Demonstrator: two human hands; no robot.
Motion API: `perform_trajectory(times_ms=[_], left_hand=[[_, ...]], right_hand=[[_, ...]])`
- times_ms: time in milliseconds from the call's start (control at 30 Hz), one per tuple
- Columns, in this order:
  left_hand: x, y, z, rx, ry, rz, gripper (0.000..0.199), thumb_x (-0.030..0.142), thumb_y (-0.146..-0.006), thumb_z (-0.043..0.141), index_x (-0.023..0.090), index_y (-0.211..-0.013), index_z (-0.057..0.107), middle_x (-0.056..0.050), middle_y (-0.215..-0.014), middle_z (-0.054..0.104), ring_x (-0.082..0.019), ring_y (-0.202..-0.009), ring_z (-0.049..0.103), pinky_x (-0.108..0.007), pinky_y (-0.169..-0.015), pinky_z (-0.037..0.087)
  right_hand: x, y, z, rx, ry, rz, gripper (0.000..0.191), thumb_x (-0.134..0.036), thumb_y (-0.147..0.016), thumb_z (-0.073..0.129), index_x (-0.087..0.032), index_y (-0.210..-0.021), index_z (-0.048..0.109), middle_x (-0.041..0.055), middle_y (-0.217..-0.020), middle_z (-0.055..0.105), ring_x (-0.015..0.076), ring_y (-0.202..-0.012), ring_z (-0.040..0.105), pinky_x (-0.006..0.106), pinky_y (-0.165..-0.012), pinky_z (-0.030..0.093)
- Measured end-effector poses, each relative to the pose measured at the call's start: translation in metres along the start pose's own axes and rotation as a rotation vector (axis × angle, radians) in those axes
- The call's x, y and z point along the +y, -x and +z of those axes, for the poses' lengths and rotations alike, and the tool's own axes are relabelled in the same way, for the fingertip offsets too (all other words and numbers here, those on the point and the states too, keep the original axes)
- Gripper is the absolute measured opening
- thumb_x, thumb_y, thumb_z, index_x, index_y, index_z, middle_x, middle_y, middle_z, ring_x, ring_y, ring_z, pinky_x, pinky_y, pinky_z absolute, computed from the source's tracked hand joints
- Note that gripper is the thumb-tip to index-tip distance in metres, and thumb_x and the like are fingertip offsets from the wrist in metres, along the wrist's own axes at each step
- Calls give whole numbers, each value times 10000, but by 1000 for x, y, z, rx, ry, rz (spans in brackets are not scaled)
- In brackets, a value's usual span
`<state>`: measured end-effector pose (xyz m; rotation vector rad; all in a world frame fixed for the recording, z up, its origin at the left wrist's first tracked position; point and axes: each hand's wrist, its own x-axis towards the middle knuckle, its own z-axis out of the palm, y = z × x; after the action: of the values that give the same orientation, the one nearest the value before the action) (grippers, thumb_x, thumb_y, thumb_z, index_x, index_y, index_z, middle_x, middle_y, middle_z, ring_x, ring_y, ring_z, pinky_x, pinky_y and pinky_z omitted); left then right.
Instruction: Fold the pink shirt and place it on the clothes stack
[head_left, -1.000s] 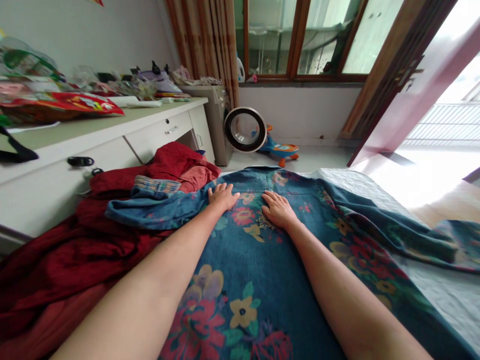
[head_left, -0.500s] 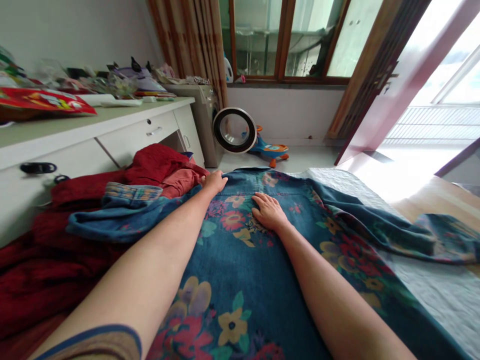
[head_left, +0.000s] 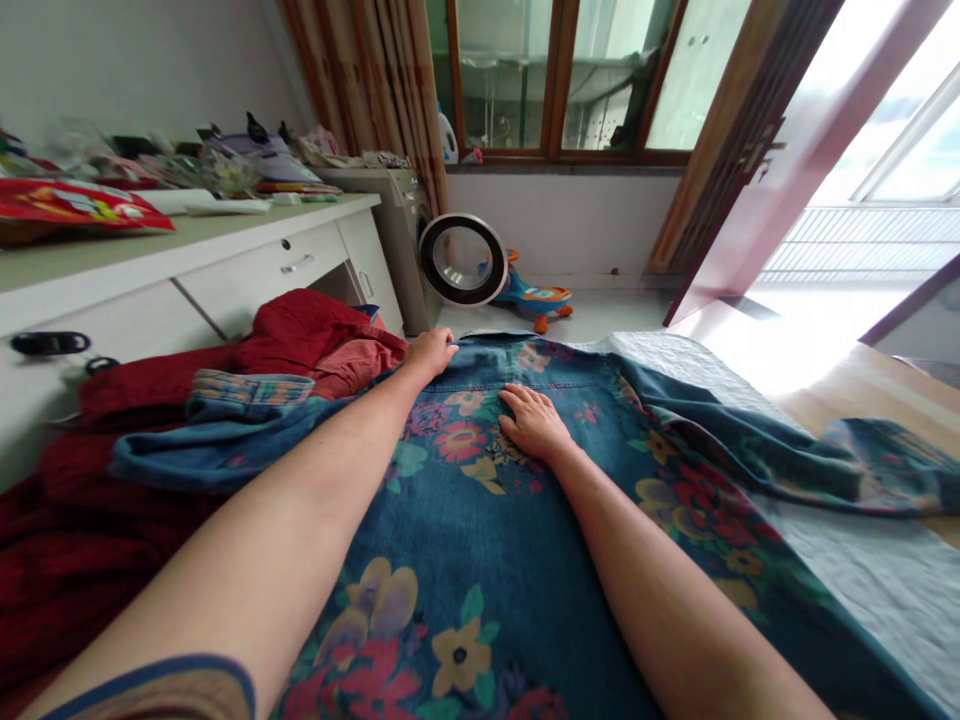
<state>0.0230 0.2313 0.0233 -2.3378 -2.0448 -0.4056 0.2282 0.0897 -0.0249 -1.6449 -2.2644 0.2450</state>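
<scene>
A blue denim shirt (head_left: 480,510) with a printed flower pattern lies spread out in front of me, its collar end away from me. My left hand (head_left: 431,356) is closed on the shirt's shoulder edge, left of the collar. Flat on the upper part of the shirt rests my right hand (head_left: 534,420), fingers stretched out and slightly apart. One sleeve (head_left: 757,445) reaches out to the right. The other sleeve (head_left: 217,430), with a patterned cuff, lies on dark red cloth (head_left: 300,325) at the left, partly hidden behind my left forearm.
A pale quilted cover (head_left: 862,600) lies under the shirt. Along the left wall runs a white cabinet (head_left: 262,240) with items on top. Beyond it stands a washing machine (head_left: 397,250) with its round door (head_left: 463,260) open. A blue-orange ride-on toy (head_left: 536,297) is on the floor.
The view has turned slightly, so the room sits a little farther left. My left hand has risen slightly at the shoulder edge; my right hand stays flat on the shirt.
</scene>
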Motion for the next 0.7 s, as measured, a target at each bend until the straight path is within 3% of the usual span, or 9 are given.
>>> perform_trajectory(times_ms=[100, 267, 333, 467, 600, 700], left_hand=[[3, 5, -2, 69, -50, 17, 261, 358, -942, 490, 232, -1128, 624, -86, -1049, 697, -267, -984, 633, -362, -833, 467], [16, 23, 4, 209, -167, 193, 356, 208, -992, 301, 153, -1250, 539, -155, -1290, 564, -304, -1228, 467, -472, -1039, 330], [25, 31, 15, 157, -158, 246, 367, 214, -994, 289, 168, -1245, 553, -137, -1276, 575, -280, -1219, 479, -434, -1046, 337], [40, 45, 43, 7, -130, 301, 390, 382, -981, 373, 179, -1228, 596, -112, -1232, 635, -247, -1161, 557, -348, -995, 414], [39, 46, 58, -133, -95, 177, 669, 569, -962, 293, 143, -1467, 397, -154, -1547, 383, -310, -1418, 345, -436, -1129, 301], [35, 39, 58, -223, -65, 48, 814, 699, -904, 252, 192, -1540, 279, -132, -1617, 254, -369, -1475, 215, -529, -1167, 207]], right_hand=[[0, 0, 0, 8, -6, 0, 512, -354, -936, 449, -211, -1426, 489, 57, -1535, 415, 227, -1402, 348, 398, -1158, 243], [0, 0, -1, 1, -10, 4, 513, -366, -930, 463, -218, -1421, 495, 52, -1529, 424, 225, -1399, 354, 397, -1159, 241], [0, 0, -1, -1, -8, 5, 509, -363, -927, 467, -222, -1415, 502, 51, -1529, 426, 225, -1399, 356, 399, -1160, 241], [-1, 0, -2, 4, -9, 1, 508, -354, -924, 465, -215, -1412, 506, 55, -1523, 434, 227, -1395, 365, 398, -1161, 244], [-2, 1, -3, 1, -15, 4, 514, -356, -928, 460, -210, -1419, 496, 57, -1529, 427, 229, -1404, 353, 400, -1166, 235], [-1, 1, -3, 0, -21, 2, 511, -362, -933, 459, -203, -1416, 499, 62, -1530, 426, 229, -1407, 350, 399, -1168, 235]])
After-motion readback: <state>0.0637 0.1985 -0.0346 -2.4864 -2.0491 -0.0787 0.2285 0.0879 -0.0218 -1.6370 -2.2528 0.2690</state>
